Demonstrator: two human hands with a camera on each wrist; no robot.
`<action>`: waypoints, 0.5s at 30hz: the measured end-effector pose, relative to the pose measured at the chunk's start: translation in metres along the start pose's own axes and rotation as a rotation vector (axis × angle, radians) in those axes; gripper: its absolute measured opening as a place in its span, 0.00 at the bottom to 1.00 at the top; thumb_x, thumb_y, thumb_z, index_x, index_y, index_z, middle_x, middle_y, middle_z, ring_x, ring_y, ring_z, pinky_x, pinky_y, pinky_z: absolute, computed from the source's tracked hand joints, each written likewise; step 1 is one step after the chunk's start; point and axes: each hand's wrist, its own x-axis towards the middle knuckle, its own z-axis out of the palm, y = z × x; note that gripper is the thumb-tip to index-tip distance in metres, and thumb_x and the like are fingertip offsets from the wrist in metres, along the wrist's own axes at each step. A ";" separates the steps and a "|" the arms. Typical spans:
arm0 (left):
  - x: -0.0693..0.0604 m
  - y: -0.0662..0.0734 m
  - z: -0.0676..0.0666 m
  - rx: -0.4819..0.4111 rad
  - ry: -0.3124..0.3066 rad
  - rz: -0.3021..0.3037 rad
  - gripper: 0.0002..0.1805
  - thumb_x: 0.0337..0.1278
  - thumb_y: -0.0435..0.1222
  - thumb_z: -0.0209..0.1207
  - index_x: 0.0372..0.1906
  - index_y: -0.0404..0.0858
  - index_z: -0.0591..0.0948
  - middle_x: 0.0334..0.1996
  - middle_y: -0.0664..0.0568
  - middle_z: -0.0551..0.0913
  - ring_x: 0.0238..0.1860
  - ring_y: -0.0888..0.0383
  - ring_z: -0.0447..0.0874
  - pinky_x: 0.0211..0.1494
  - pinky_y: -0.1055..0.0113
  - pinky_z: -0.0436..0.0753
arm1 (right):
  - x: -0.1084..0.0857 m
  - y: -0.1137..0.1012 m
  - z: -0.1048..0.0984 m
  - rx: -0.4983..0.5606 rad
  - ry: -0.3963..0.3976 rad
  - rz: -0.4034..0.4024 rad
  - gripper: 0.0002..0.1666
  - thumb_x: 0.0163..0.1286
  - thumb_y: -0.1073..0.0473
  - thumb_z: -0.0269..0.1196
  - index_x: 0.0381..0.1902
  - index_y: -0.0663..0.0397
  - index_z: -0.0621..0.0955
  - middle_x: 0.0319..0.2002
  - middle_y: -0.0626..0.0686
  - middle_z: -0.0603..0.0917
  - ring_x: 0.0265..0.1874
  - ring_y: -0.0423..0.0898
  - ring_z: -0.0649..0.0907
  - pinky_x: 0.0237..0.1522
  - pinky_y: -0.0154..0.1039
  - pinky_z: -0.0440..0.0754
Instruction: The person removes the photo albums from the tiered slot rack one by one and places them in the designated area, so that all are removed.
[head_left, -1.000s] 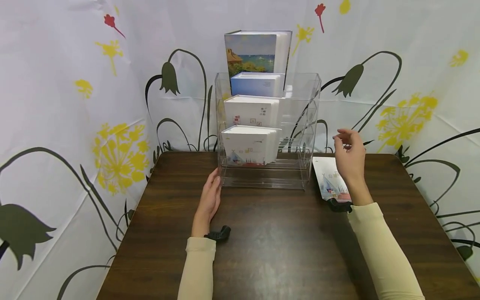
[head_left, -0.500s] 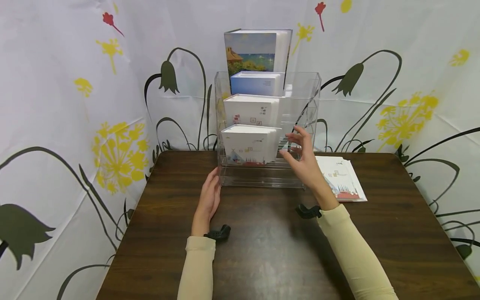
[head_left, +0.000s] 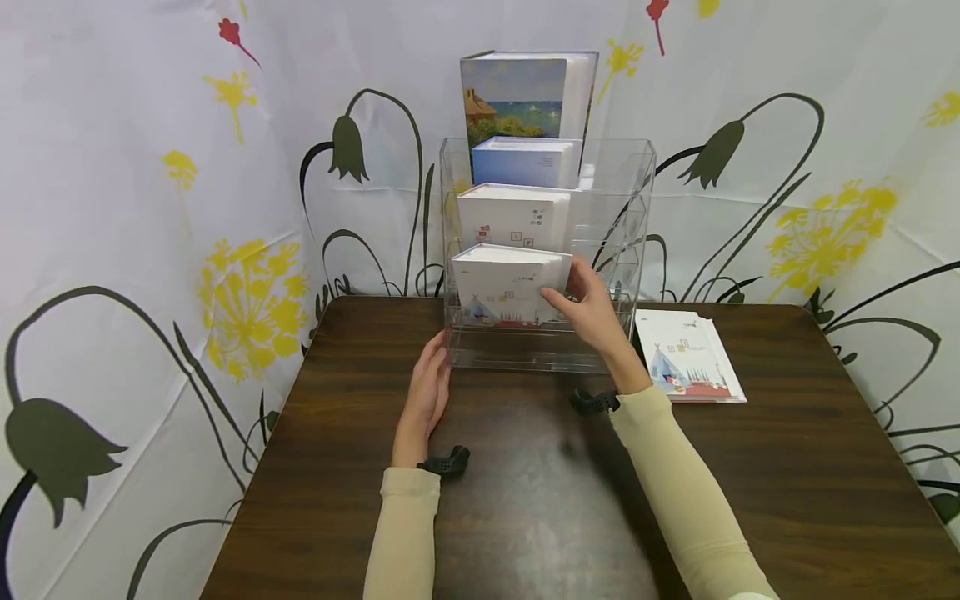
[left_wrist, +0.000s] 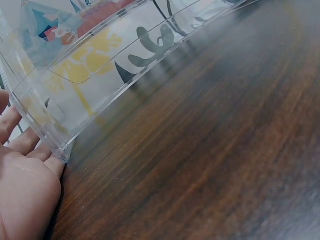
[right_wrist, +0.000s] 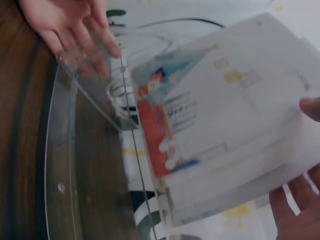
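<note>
In the head view, the right hand (head_left: 598, 321) grips the right edge of the front white booklets (head_left: 501, 287), thumb on the front cover. The right wrist view shows its fingers (right_wrist: 295, 215) at the edge of the white booklets (right_wrist: 225, 115), which stand tilted in the clear rack (right_wrist: 60, 187). My left hand (head_left: 426, 392) rests on the table with its fingers touching the lower left side of the clear rack (head_left: 525, 360). The left wrist view has the left palm (left_wrist: 25, 195) beside the rack's corner, fingers partly behind the clear plastic.
Behind the front booklets stand more white ones (head_left: 517, 217), blue ones (head_left: 517, 164) and tall books with a seaside picture (head_left: 525, 92). A white booklet stack (head_left: 690, 354) lies right of the rack on the brown table (head_left: 525, 483). A patterned cloth (head_left: 300, 50) hangs behind.
My right hand has moved left from above the lying stack to the rack's front booklets and taken hold of their right edge. The left hand has stayed at the rack; the head view has shifted slightly.
</note>
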 end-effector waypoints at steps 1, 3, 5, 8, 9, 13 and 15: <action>0.000 0.001 0.000 0.001 0.001 0.002 0.28 0.91 0.34 0.38 0.85 0.33 0.56 0.87 0.42 0.53 0.89 0.49 0.46 0.92 0.52 0.43 | 0.003 0.001 -0.001 0.001 -0.015 0.026 0.28 0.78 0.63 0.68 0.72 0.60 0.76 0.63 0.65 0.84 0.58 0.49 0.86 0.60 0.47 0.85; 0.002 0.003 -0.001 -0.001 -0.003 0.004 0.28 0.91 0.34 0.38 0.86 0.34 0.56 0.87 0.42 0.53 0.89 0.49 0.46 0.92 0.52 0.43 | 0.008 0.005 -0.003 0.010 -0.058 0.086 0.26 0.78 0.60 0.68 0.71 0.58 0.78 0.62 0.64 0.86 0.54 0.45 0.87 0.54 0.44 0.85; 0.002 0.005 -0.002 0.000 -0.008 -0.002 0.28 0.91 0.35 0.38 0.86 0.35 0.56 0.87 0.43 0.53 0.89 0.50 0.46 0.92 0.52 0.44 | 0.012 0.008 -0.005 0.011 -0.104 0.153 0.26 0.78 0.57 0.69 0.70 0.57 0.79 0.62 0.63 0.86 0.54 0.45 0.87 0.53 0.44 0.85; 0.002 0.005 -0.003 0.009 -0.019 -0.015 0.29 0.91 0.36 0.39 0.87 0.36 0.55 0.88 0.44 0.52 0.89 0.51 0.45 0.92 0.53 0.43 | 0.014 0.013 -0.005 -0.001 -0.136 0.212 0.28 0.77 0.54 0.70 0.70 0.57 0.79 0.64 0.63 0.86 0.57 0.49 0.87 0.55 0.45 0.83; 0.001 0.005 -0.002 0.012 -0.015 -0.022 0.29 0.91 0.36 0.39 0.87 0.37 0.56 0.88 0.45 0.52 0.89 0.51 0.45 0.92 0.53 0.44 | 0.014 0.015 -0.005 0.003 -0.137 0.223 0.28 0.77 0.54 0.71 0.69 0.57 0.79 0.65 0.62 0.86 0.58 0.49 0.86 0.57 0.44 0.83; -0.002 0.002 -0.003 0.023 -0.007 -0.041 0.29 0.91 0.38 0.40 0.87 0.39 0.56 0.88 0.46 0.52 0.89 0.51 0.44 0.92 0.52 0.42 | 0.011 0.019 -0.002 0.032 -0.095 0.245 0.27 0.74 0.53 0.73 0.66 0.57 0.83 0.62 0.60 0.88 0.55 0.46 0.87 0.53 0.41 0.82; -0.003 0.001 -0.003 0.015 -0.002 -0.036 0.29 0.91 0.37 0.41 0.87 0.38 0.57 0.88 0.45 0.53 0.89 0.50 0.45 0.92 0.52 0.43 | 0.011 0.019 0.000 0.045 -0.082 0.244 0.25 0.73 0.54 0.74 0.62 0.59 0.84 0.59 0.58 0.90 0.52 0.44 0.87 0.51 0.39 0.83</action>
